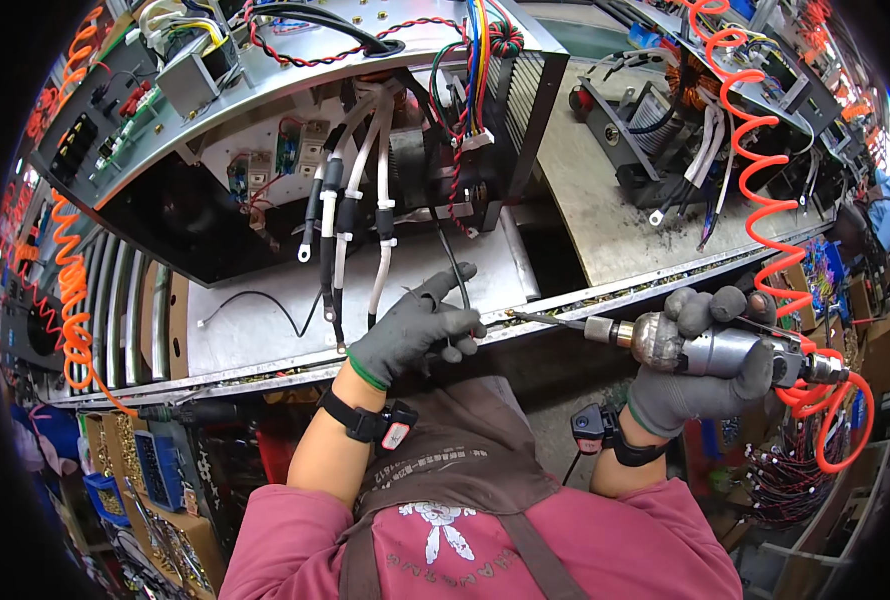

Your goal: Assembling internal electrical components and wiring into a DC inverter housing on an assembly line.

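Note:
My left hand (415, 328), in a grey glove, is in front of the open metal cabinet (295, 105). Its index finger reaches out while the other fingers bend around a thin black cable (455, 250) that hangs from the cabinet; the cable's end is hidden among them. Just left of this hand hang thick white and black cables with ring lugs (350, 215). My gloved right hand (710, 385) grips a silver air screwdriver (705, 350). Its long bit (550, 320) points left, with its tip a short way right of my left fingers.
An orange coiled air hose (765, 210) runs up from the screwdriver; another orange coil (70, 300) hangs at left. A metal rail (235, 372) edges the bench. A second open unit (655, 130) stands at right. Blue bins (158, 470) sit lower left. Another person (885, 205) is far right.

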`<state>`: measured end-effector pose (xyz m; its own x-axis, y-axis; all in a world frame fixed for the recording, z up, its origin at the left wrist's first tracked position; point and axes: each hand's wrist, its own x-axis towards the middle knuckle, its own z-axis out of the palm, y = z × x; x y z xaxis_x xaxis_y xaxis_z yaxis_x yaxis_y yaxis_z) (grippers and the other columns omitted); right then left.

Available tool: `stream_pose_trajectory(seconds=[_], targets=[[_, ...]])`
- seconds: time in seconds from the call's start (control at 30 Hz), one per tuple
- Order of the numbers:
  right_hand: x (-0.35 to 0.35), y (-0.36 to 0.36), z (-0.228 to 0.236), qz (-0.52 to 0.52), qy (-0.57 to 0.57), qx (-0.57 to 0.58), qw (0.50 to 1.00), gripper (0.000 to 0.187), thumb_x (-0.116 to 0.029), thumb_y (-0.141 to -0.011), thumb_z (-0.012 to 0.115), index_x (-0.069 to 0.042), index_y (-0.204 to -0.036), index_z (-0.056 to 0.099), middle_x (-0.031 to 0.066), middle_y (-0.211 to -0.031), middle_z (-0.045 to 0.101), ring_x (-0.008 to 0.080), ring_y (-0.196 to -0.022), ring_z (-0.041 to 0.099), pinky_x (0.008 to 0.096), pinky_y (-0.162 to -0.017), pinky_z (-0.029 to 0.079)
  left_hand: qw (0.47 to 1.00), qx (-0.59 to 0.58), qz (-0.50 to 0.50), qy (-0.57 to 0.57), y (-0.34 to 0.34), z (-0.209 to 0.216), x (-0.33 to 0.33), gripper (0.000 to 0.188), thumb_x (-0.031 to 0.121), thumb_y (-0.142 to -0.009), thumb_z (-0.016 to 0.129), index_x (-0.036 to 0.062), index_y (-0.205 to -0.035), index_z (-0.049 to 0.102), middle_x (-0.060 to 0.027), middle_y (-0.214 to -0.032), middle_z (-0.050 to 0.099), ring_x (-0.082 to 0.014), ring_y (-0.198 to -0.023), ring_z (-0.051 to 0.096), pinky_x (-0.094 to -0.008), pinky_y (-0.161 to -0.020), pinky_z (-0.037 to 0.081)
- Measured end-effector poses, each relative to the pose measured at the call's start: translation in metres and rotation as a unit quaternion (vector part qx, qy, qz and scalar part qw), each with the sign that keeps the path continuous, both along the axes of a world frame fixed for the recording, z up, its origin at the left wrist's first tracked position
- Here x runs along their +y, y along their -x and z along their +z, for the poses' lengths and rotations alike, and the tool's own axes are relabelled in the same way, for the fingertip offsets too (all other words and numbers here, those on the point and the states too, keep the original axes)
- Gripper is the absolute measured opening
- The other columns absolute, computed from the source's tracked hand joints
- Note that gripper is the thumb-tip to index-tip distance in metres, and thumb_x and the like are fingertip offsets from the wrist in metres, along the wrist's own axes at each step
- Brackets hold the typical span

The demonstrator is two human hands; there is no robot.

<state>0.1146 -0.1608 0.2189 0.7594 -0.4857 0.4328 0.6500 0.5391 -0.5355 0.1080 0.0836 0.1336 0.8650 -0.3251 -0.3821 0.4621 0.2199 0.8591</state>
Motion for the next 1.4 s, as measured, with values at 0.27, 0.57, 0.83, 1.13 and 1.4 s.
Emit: stream_pose_trajectory(seconds=[0.27, 0.57, 0.83, 1.13, 1.4], targets=[[0.017, -0.001, 0.003, -0.023, 0.010, 0.023, 0.999, 0.039, -0.037, -0.078, 0.057, -0.009, -0.105, 0.052, 0.0093, -0.074, 0.061, 0.0203, -0.051, 0.054, 0.0343, -0.051, 0.045, 0.984, -0.071, 0.163, -0.011, 0.001, -0.012, 0.005, 0.032, 0.015, -0.082, 0.067, 0.0029, -0.110, 0.057, -0.0094, -0.098, 0.066, -0.0121, -0.083, 0.063, -0.0215, -0.068, 0.048], [0.042, -0.013, -0.003, 0.018, 0.025, -0.021, 0.999, 0.035, -0.031, -0.081, 0.055, -0.007, -0.106, 0.053, 0.0123, -0.080, 0.062, 0.0219, -0.053, 0.056, 0.0372, -0.054, 0.049, 0.967, -0.019, 0.244, 0.066, 0.000, -0.011, 0.011, 0.026, 0.012, -0.083, 0.069, 0.0078, -0.107, 0.058, -0.0094, -0.105, 0.065, -0.0152, -0.086, 0.065, -0.0230, -0.066, 0.054], [0.057, -0.017, -0.006, 0.031, 0.046, -0.012, 0.998, 0.038, -0.033, -0.080, 0.053, -0.006, -0.107, 0.051, 0.0143, -0.079, 0.061, 0.0221, -0.053, 0.055, 0.0392, -0.055, 0.049, 0.968, -0.026, 0.233, 0.093, -0.001, -0.014, 0.014, 0.029, 0.011, -0.082, 0.068, 0.0068, -0.108, 0.057, -0.0101, -0.106, 0.064, -0.0180, -0.093, 0.064, -0.0275, -0.075, 0.056], [0.065, -0.018, -0.006, 0.043, 0.034, -0.013, 0.998, 0.038, -0.031, -0.079, 0.053, -0.007, -0.108, 0.051, 0.0141, -0.079, 0.062, 0.0224, -0.051, 0.054, 0.0361, -0.047, 0.046, 0.964, -0.041, 0.253, 0.073, -0.002, -0.013, 0.015, 0.025, 0.014, -0.083, 0.067, 0.0065, -0.105, 0.058, -0.0065, -0.097, 0.066, -0.0137, -0.087, 0.065, -0.0220, -0.067, 0.053], [0.067, -0.019, -0.004, 0.084, 0.031, -0.037, 0.995, 0.038, -0.031, -0.080, 0.053, -0.009, -0.111, 0.051, 0.0136, -0.081, 0.062, 0.0224, -0.051, 0.054, 0.0330, -0.040, 0.045, 0.959, -0.053, 0.277, 0.031, -0.001, -0.012, 0.015, 0.021, 0.019, -0.085, 0.063, 0.0057, -0.102, 0.058, -0.0027, -0.087, 0.063, -0.0090, -0.080, 0.063, -0.0170, -0.059, 0.047]])
